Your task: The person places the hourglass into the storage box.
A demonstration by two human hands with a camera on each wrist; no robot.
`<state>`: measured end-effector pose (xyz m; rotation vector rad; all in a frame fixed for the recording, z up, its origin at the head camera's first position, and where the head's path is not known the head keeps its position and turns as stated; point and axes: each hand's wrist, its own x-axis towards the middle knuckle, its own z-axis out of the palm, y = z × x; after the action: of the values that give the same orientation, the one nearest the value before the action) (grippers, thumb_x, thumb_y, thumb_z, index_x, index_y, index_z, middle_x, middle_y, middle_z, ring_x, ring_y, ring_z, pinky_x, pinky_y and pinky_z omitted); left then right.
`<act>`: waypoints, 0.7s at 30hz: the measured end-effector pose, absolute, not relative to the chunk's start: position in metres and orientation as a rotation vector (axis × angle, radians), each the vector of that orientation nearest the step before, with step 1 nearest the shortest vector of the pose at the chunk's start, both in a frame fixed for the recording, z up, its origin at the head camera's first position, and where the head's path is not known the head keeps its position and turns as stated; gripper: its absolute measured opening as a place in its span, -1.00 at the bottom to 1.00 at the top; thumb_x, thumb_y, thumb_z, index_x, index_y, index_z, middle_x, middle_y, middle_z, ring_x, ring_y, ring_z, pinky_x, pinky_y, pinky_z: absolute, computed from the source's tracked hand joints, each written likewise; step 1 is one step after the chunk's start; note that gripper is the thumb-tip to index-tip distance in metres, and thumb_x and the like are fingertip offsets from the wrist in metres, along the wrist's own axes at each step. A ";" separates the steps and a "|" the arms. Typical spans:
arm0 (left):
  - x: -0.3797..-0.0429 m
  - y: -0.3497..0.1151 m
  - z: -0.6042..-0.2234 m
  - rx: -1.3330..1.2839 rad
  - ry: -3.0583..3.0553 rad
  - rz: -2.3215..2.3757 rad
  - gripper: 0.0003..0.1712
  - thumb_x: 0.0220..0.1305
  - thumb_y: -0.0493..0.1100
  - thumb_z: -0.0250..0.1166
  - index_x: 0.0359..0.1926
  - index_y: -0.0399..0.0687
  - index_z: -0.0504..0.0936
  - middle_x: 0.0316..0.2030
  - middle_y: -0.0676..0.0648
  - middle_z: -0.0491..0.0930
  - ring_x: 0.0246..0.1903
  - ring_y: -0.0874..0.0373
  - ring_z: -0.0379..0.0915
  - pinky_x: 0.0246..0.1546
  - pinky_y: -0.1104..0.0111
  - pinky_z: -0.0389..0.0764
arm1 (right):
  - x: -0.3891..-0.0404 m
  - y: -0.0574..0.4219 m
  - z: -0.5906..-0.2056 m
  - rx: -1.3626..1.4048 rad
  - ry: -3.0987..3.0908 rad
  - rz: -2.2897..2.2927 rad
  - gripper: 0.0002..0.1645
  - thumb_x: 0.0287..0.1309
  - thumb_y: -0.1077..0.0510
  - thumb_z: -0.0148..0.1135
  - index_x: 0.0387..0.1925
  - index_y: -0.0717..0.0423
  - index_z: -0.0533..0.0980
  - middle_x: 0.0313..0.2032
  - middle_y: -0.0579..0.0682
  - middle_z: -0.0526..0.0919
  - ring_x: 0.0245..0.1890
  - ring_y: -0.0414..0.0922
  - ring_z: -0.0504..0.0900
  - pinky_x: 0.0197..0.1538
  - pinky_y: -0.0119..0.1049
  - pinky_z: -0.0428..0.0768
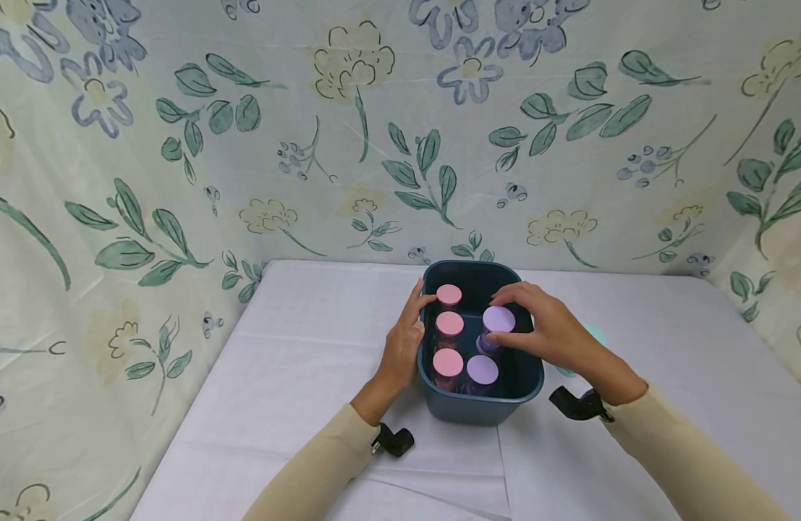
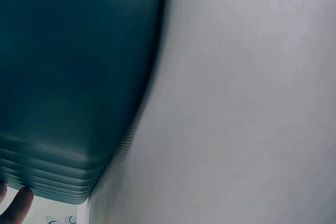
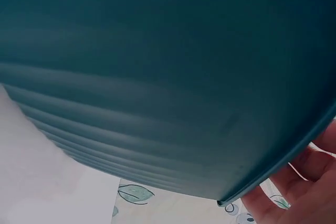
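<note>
A dark blue-green plastic bin (image 1: pixel 481 412) stands on the table. Inside, along its left side, is a row of pink-lidded jars (image 1: pixel 448 362). A purple-lidded jar (image 1: pixel 482 370) sits at the near end, right of the pink ones. My right hand (image 1: pixel 546 329) reaches over the bin's right rim and pinches another purple-lidded jar (image 1: pixel 498 320) between thumb and fingers, upright within the bin. My left hand (image 1: pixel 400 351) rests along the bin's left side, fingers fairly straight, one fingertip over the rim beside the farthest pink lid (image 1: pixel 448 294). Bin walls fill much of both wrist views.
A pale teal object (image 1: pixel 595 333) lies on the table right of the bin, mostly hidden behind my right hand and wrist. White cloth (image 1: pixel 296 347) covers the table. Floral fabric (image 1: pixel 374 145) hangs behind and at both sides, close to the bin's far end.
</note>
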<state>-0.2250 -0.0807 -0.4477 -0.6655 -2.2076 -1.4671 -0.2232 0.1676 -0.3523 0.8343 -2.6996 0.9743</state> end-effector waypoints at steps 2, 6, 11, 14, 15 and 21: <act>-0.225 -0.081 -0.447 -0.664 -2.209 -1.467 -0.42 0.40 -0.05 -0.34 0.36 0.06 0.29 0.50 0.06 -0.04 0.45 0.19 -0.10 0.36 0.07 0.11 | -0.224 0.167 -0.354 0.839 -2.708 0.951 -0.37 -0.17 0.02 0.56 -0.01 0.11 0.53 0.05 0.06 0.53 0.11 0.05 0.43 0.03 0.10 0.56; -0.225 -0.081 -0.447 -0.672 -2.199 -1.478 -0.42 0.40 -0.07 -0.33 0.36 0.04 0.29 0.50 0.04 -0.04 0.46 0.16 -0.10 0.36 0.05 0.11 | -0.225 0.165 -0.356 0.845 -2.715 0.913 -0.40 -0.18 -0.01 0.56 -0.06 0.09 0.55 0.10 0.09 0.51 0.16 0.08 0.39 0.05 0.13 0.55; -0.225 -0.081 -0.447 -0.680 -2.194 -1.484 -0.43 0.41 -0.08 -0.31 0.37 0.04 0.29 0.50 0.02 -0.04 0.46 0.13 -0.10 0.36 0.01 0.10 | -0.227 0.163 -0.358 0.861 -2.696 0.880 -0.46 -0.22 -0.01 0.58 -0.15 0.06 0.58 0.14 0.10 0.48 0.20 0.10 0.34 0.13 0.20 0.46; -0.224 -0.081 -0.446 -0.674 -2.205 -1.481 -0.43 0.40 -0.08 -0.32 0.37 0.05 0.28 0.50 0.04 -0.05 0.46 0.16 -0.12 0.36 0.04 0.10 | -0.227 0.162 -0.359 0.870 -2.694 0.867 -0.47 -0.22 -0.01 0.59 -0.17 0.07 0.58 0.15 0.12 0.47 0.20 0.12 0.32 0.14 0.25 0.41; -0.223 -0.081 -0.446 -0.670 -2.211 -1.478 -0.43 0.40 -0.08 -0.32 0.37 0.06 0.28 0.50 0.05 -0.05 0.46 0.17 -0.12 0.37 0.05 0.10 | -0.228 0.161 -0.359 0.870 -2.697 0.868 -0.47 -0.22 -0.01 0.59 -0.17 0.07 0.58 0.15 0.12 0.47 0.20 0.13 0.32 0.14 0.26 0.41; -0.223 -0.081 -0.445 -0.662 -2.219 -1.471 -0.42 0.40 -0.05 -0.33 0.37 0.05 0.28 0.50 0.04 -0.04 0.46 0.18 -0.12 0.36 0.06 0.11 | -0.229 0.160 -0.362 0.865 -2.718 0.850 -0.45 -0.20 -0.07 0.57 -0.16 0.07 0.59 0.16 0.12 0.47 0.20 0.14 0.31 0.15 0.29 0.35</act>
<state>-0.2226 -0.0807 -0.4449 -0.6616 -2.2194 -1.4706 -0.2288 0.1599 -0.3616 0.8647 -2.7182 0.8505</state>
